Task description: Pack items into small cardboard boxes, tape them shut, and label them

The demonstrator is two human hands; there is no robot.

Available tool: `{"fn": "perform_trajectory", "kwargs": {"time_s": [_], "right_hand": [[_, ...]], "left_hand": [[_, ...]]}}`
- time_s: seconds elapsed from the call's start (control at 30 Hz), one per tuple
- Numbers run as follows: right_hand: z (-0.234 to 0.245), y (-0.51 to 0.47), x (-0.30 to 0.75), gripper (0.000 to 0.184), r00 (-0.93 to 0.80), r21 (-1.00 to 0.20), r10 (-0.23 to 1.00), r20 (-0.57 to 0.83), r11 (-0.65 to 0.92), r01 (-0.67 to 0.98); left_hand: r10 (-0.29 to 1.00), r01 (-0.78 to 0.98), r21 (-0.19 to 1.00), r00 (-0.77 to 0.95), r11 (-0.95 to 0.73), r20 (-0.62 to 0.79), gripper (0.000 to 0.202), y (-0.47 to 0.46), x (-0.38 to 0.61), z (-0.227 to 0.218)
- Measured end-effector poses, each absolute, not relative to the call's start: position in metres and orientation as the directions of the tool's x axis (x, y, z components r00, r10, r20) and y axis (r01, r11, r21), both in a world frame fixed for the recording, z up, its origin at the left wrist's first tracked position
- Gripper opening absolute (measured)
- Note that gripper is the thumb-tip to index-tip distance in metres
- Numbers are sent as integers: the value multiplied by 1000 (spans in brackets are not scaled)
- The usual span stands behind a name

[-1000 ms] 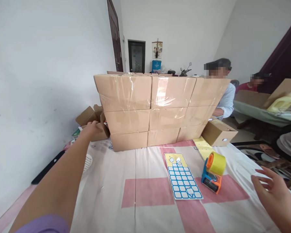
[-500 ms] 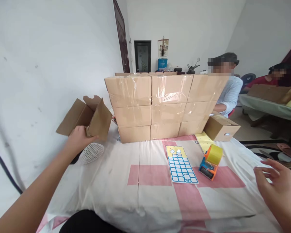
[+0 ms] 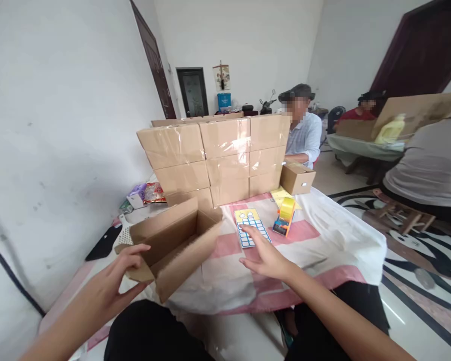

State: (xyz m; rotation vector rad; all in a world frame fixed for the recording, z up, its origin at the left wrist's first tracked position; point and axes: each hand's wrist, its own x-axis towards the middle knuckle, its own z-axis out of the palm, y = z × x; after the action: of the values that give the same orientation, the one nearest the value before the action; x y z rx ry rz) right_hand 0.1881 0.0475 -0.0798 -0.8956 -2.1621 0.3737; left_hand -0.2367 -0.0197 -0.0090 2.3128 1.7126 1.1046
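Note:
An open cardboard box [image 3: 188, 260] with its flaps up lies tilted near the table's front left. My left hand [image 3: 126, 273] pinches the short flap at its near end. My right hand [image 3: 265, 253] hangs with fingers apart, over the near edge of a sheet of blue-edged labels [image 3: 244, 220], holding nothing. Beyond that hand stands an orange and blue tape dispenser [image 3: 284, 216] with a yellow roll. A yellow sheet [image 3: 280, 195] lies behind the dispenser, partly covered.
Stacked taped cartons [image 3: 225, 165] form a wall across the table. A single carton [image 3: 298, 178] stands to their right. At the left lie a white perforated object [image 3: 126, 235], a black item [image 3: 104, 241] and coloured packets [image 3: 154, 193]. A co-worker [image 3: 304, 133] sits behind the cartons.
My left hand has brought the open box from the far left toward me, onto the table front. My right hand has come in from the right edge to the label sheet. The view has turned right.

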Motion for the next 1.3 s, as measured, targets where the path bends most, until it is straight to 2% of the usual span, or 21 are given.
{"fn": "perform_trajectory", "kwargs": {"time_s": [0.07, 0.13, 0.27, 0.4, 0.5, 0.7, 0.77, 0.83, 0.9, 0.93, 0.97, 1.0, 1.03, 1.07, 1.1, 1.17, 1.2, 1.27, 1.3], "right_hand": [[-89, 45, 172, 94, -484, -647, 757, 439, 640, 414], [-96, 43, 163, 102, -487, -749, 785, 382, 572, 335], [-104, 41, 152, 104, -489, -801, 786, 379, 543, 252], [-105, 49, 140, 104, -468, -780, 762, 449, 589, 211], [-109, 61, 128, 97, -418, -768, 767, 487, 604, 214], [-111, 83, 104, 76, -257, -754, 773, 580, 629, 191], [-105, 85, 100, 66, -149, -774, 785, 601, 618, 139], [-100, 80, 99, 52, 40, -771, 774, 632, 623, 132], [-97, 69, 95, 38, 186, -707, 683, 706, 672, 220], [-97, 61, 90, 29, 173, -637, 615, 769, 715, 288], [-98, 54, 82, 27, 88, -562, 566, 820, 766, 312], [-100, 47, 69, 26, -32, -522, 548, 836, 812, 260], [-103, 43, 52, 23, -180, -464, 484, 856, 874, 144], [-106, 41, 30, 18, -457, -366, 319, 830, 931, -14], [-110, 41, 5, 12, -635, -316, 170, 754, 941, -124], [-119, 50, -53, 9, -819, -398, 87, 567, 899, -180], [-124, 58, -82, 10, -863, -516, 124, 490, 839, -173], [-133, 75, -132, 17, -869, -783, 375, 323, 622, -22], [-138, 84, -150, 17, -854, -877, 462, 237, 481, 17]], "left_hand": [[771, 768, 374, 234, -520, 592, 12, -26, -231, -15], [734, 756, 372, 206, -539, 647, 11, -30, -227, -21], [727, 715, 556, -97, -424, 679, 13, -24, -221, -40], [678, 484, 720, -302, -497, 670, 21, 7, -213, -57], [713, 370, 806, -386, -461, 585, 14, 38, -210, -58], [819, 370, 914, -463, -168, 338, 27, 97, -215, -59], [847, 349, 923, -432, -159, 309, 23, 114, -219, -70], [875, 319, 926, -365, -204, 318, 20, 125, -223, -87], [888, 295, 918, -297, -264, 350, 29, 130, -226, -102], [890, 294, 912, -271, -286, 366, 33, 130, -228, -108], [890, 293, 907, -253, -303, 379, 37, 130, -229, -112], [889, 285, 903, -238, -321, 391, 41, 129, -231, -114], [887, 268, 901, -226, -341, 403, 46, 129, -233, -114], [882, 244, 900, -225, -360, 413, 52, 129, -237, -113], [876, 225, 901, -240, -370, 419, 58, 132, -242, -111], [854, 271, 904, -322, -330, 408, 65, 143, -261, -105], [837, 345, 903, -387, -258, 387, 64, 152, -274, -102], [775, 516, 857, -540, -4, 329, 61, 175, -309, -95], [750, 549, 830, -591, 104, 297, 61, 188, -329, -91]]}}
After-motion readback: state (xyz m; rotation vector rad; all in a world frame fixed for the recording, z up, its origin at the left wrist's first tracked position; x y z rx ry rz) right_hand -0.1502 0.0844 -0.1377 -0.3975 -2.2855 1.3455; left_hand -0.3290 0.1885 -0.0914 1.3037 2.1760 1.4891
